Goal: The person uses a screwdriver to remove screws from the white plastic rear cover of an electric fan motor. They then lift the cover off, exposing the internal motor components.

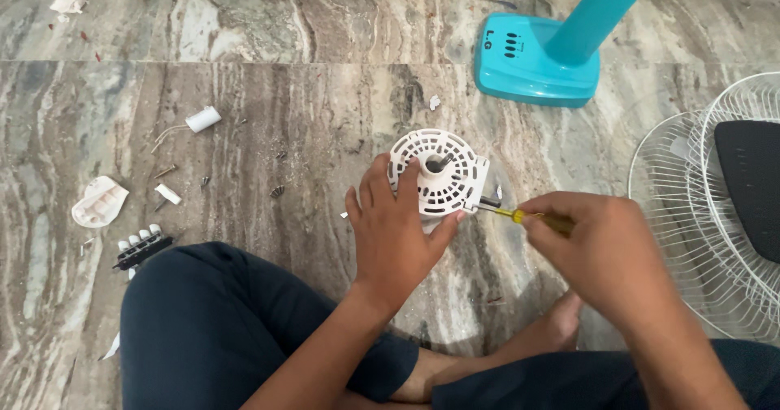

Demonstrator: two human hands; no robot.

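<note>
White motor housing [439, 174] gripped by left hand [396, 235]; right hand [605, 251] fingers clasp screwdriver [528, 216].

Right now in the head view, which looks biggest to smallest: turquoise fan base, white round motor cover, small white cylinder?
1. turquoise fan base
2. white round motor cover, nearer the camera but still smaller
3. small white cylinder

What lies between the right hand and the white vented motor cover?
In the head view, a yellow-handled screwdriver spans that gap: its handle is in the right hand, its dark tip at the side of the white vented motor cover, which the left hand steadies.
</note>
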